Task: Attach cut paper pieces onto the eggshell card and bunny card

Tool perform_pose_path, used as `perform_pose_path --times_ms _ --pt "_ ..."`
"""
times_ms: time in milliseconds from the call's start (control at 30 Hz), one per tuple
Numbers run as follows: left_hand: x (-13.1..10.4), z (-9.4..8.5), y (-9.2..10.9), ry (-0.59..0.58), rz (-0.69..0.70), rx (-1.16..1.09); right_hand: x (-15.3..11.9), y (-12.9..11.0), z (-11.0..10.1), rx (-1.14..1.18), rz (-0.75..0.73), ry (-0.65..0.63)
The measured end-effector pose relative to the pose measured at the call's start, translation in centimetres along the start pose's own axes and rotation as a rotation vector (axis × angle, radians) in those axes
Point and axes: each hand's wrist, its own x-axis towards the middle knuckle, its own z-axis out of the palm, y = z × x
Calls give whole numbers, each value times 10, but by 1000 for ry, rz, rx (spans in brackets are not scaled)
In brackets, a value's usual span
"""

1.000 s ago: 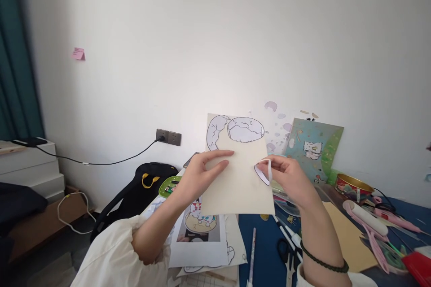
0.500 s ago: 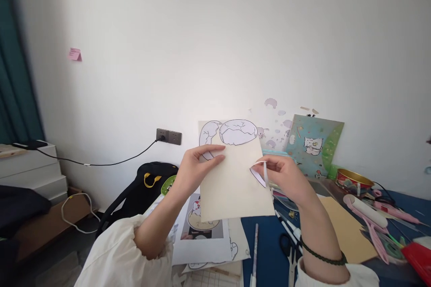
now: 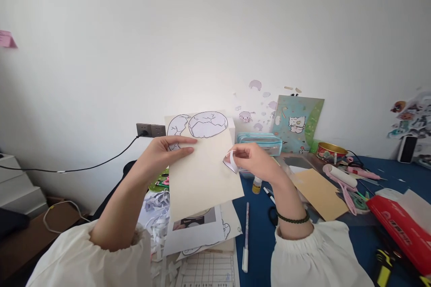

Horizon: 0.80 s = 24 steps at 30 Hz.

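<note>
A cream sheet of paper [image 3: 205,184] is held up in front of me, tilted. Along its top lie white paper cutouts of cracked eggshells: a whole oval one [image 3: 208,124] and another [image 3: 177,128] at the left edge, partly behind my fingers. My left hand [image 3: 164,157] pinches the sheet's left side, thumb in front. At the sheet's right side, my right hand [image 3: 251,159] pinches a small white paper cutout [image 3: 230,163] with a dark outline and a curled strip. Whether that hand also touches the sheet, I cannot tell.
Below lie printed pages [image 3: 195,237], paper scraps [image 3: 156,215] and a pen [image 3: 246,237]. A small glue-like bottle [image 3: 256,185] and a blue pencil case [image 3: 259,141] stand behind my right hand. At right are tan paper [image 3: 321,193], a lint roller [image 3: 341,177] and a red packet [image 3: 400,228].
The view has turned right, so more of the desk's right side shows. Both hands still hold the sheet and the small cutout; the sheet's lower edge now slants more.
</note>
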Motion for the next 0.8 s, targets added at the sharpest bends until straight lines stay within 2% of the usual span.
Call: perform_pose_path --times_ms 167,400,467,667,733,800 --pt "3 -2 -3 -3 37 81 1 8 -6 21 65 -73" --pt "6 5 -13 -127 62 93 3 17 -10 162 84 -164" --pt "7 4 -16 -105 92 67 3 17 -10 200 94 -154" --pt "13 2 -26 118 267 -30 0 13 -13 149 134 -126" --pt "12 5 -27 133 299 -24 -4 13 -18 102 145 -137" --pt "11 10 -27 84 301 9 -11 14 -26 28 195 -125"
